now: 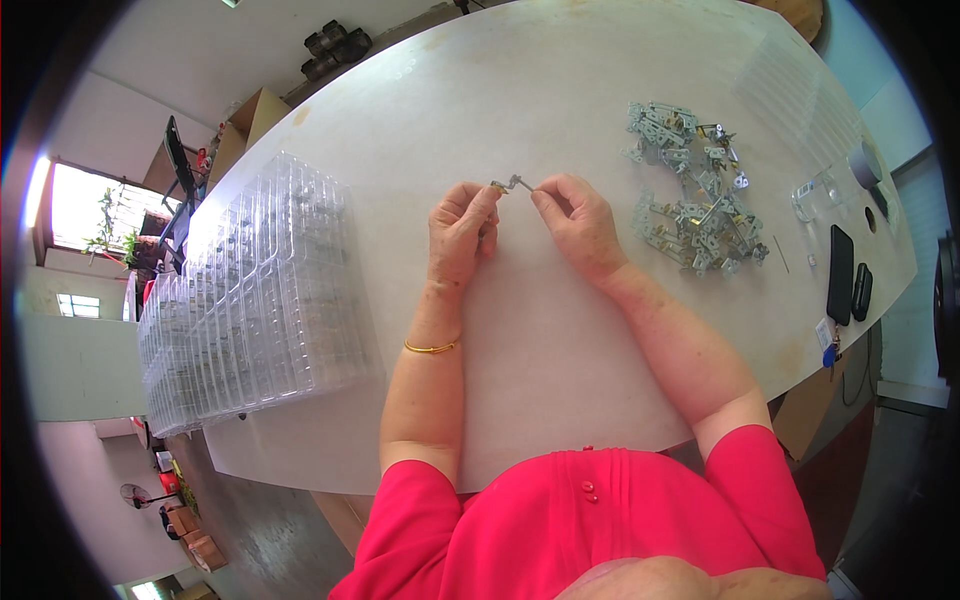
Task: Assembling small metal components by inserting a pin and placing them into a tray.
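Between my two hands, above the middle of the pale table, is a small metal bracket part [515,182], grey with a brassy bit at its left end. My left hand [462,228], below a gold bangle, pinches that left end between thumb and fingers. At the right end, the fingertips of my right hand [578,222] are closed on the part's thin grey arm. Its exact shape is too small to make out. A loose pile of similar metal parts [700,215], grey and brassy, lies to the right of my right hand.
Stacked clear plastic trays [265,300] stand at the left. On the right are a clear jar [818,195], a grey roll of tape [863,165], a black phone [840,275], a small black case [861,291] and a thin rod [781,254]. The table [540,380] has a curved-looking edge.
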Demonstrator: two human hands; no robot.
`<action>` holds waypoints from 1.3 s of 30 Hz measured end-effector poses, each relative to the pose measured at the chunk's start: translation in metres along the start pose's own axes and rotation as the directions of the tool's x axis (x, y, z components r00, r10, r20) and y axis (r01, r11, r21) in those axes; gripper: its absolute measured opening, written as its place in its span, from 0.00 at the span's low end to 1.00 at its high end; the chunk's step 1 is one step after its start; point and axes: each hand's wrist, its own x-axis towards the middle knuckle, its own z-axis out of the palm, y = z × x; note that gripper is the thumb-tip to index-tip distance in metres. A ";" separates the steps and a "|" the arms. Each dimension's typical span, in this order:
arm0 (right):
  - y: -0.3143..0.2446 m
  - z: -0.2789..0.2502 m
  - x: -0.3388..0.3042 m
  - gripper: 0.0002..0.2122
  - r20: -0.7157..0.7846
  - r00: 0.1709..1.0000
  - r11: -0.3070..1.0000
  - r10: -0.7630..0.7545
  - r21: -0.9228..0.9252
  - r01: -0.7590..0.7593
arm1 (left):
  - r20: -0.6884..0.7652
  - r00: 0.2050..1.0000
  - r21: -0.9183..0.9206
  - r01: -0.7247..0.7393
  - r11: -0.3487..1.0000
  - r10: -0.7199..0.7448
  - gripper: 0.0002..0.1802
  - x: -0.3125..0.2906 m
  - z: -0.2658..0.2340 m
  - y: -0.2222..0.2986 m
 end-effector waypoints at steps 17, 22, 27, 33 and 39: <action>-0.003 -0.007 0.006 0.06 0.256 0.939 0.909 0.232 0.287 -0.303 | 0.081 0.997 0.309 -0.033 0.951 0.008 0.10 -0.002 0.000 0.002; 0.007 -0.014 0.013 0.09 0.350 0.903 0.866 0.249 0.337 -0.370 | 0.090 0.995 0.309 0.003 0.951 -0.032 0.11 -0.002 -0.002 0.004; 0.006 -0.020 0.019 0.09 0.473 0.835 0.821 0.281 0.333 -0.464 | 0.176 0.981 0.402 0.005 0.916 -0.082 0.11 -0.004 -0.002 0.008; 0.002 -0.023 0.020 0.08 0.442 0.842 0.787 0.308 0.378 -0.487 | 0.258 0.953 0.450 0.024 0.893 -0.155 0.12 -0.005 0.002 0.013; 0.010 -0.024 0.017 0.05 0.386 0.911 0.679 0.145 0.631 -0.376 | 0.168 0.965 0.248 0.157 0.956 -0.202 0.12 -0.002 0.000 0.014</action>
